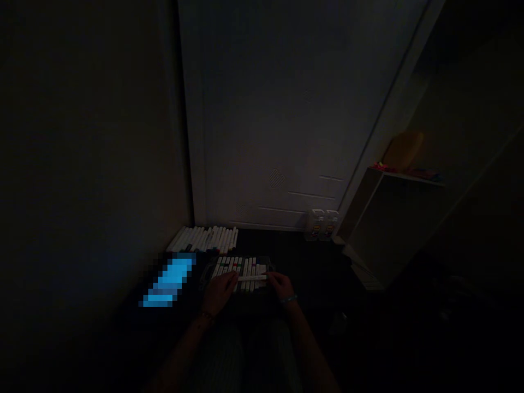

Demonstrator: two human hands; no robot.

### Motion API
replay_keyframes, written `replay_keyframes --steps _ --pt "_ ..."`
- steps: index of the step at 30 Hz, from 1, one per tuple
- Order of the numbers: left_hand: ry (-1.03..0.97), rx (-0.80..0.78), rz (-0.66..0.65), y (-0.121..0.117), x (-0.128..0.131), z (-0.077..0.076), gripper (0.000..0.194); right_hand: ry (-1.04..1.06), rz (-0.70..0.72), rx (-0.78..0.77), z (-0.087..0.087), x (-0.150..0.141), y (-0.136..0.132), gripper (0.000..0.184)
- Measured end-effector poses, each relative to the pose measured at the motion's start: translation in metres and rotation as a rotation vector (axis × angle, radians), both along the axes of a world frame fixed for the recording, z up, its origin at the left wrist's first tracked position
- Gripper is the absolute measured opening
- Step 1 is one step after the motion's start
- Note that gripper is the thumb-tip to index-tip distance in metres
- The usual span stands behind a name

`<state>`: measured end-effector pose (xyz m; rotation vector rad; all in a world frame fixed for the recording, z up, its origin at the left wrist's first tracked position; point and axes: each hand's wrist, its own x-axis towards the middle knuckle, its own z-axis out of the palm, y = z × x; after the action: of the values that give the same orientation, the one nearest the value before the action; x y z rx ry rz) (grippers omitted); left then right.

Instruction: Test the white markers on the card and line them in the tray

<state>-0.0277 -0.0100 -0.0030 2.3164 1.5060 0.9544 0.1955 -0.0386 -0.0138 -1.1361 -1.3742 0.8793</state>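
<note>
Between my two hands a white marker (252, 278) lies crosswise, one end at each hand's fingertips. My left hand (221, 292) pinches its left end, and my right hand (281, 286) closes on the right end. Just beneath it, a dark case (268, 261) holds rows of white markers (246, 266) with coloured bands, standing side by side. The hands cover part of the case's near corners. Dim light hides the finer print on the markers.
Farther back on the dark table (278, 240) lies a row of white markers (204, 239). A blurred-out bright blue screen (170, 278) is at the left. Two clear bottles (321, 225) stand against the wall. To the right is a shelf (403, 176) with a yellow object (405, 148).
</note>
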Motion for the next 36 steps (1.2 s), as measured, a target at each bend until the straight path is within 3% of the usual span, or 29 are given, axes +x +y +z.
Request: replay_keyframes --steps 36 --pt "-0.017 0.014 0.011 0.0052 -0.0008 -0.0094 0.036 -0.012 0.012 -0.004 0.0012 0.0002 -0.0017 0.040"
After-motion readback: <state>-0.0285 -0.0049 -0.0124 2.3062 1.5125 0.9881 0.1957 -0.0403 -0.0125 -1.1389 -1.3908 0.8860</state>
